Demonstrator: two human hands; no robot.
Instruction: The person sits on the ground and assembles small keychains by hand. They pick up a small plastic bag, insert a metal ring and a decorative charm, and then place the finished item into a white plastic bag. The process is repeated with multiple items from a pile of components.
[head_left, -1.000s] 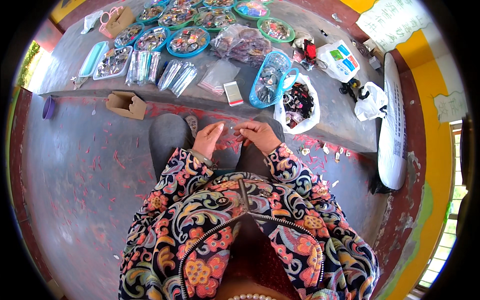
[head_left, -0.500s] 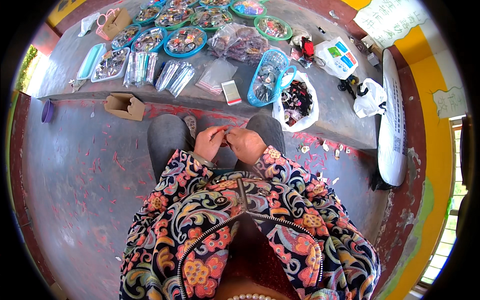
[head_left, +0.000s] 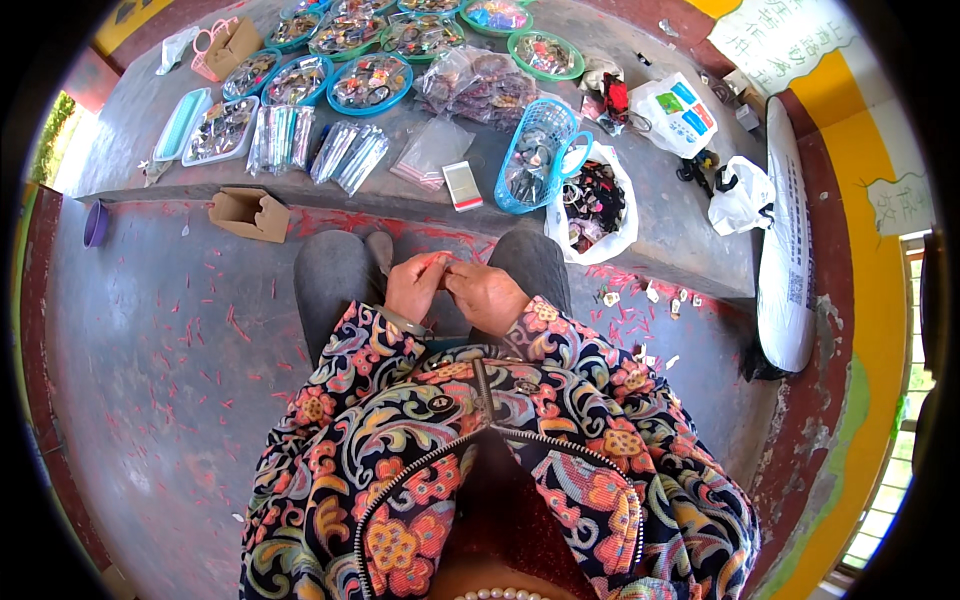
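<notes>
My left hand (head_left: 411, 286) and my right hand (head_left: 486, 295) meet above my lap, between my knees. The fingertips of both are pinched together. A bit of red shows at the left fingertips, too small and too covered to name. Whatever sits between the right fingers is hidden by them. Beyond my right knee stands a white plastic bag (head_left: 624, 238) full of small dark and coloured pieces. Beside it, on the raised concrete ledge, a blue plastic basket (head_left: 507, 195) holds packaged small items.
Along the ledge (head_left: 440, 215) lie a small white box with a red end (head_left: 463, 186), clear plastic sleeves (head_left: 432, 150), packed pens (head_left: 350, 155) and several round trays of trinkets (head_left: 370, 84). An open cardboard box (head_left: 248, 214) and a purple bucket (head_left: 96, 224) stand on the floor. Red scraps are scattered there.
My hands have shifted slightly; the right fingers are lower and straighter against the left fingertips. The red bit at the left fingertips shows less. My left foot has moved slightly. The surroundings look the same.
</notes>
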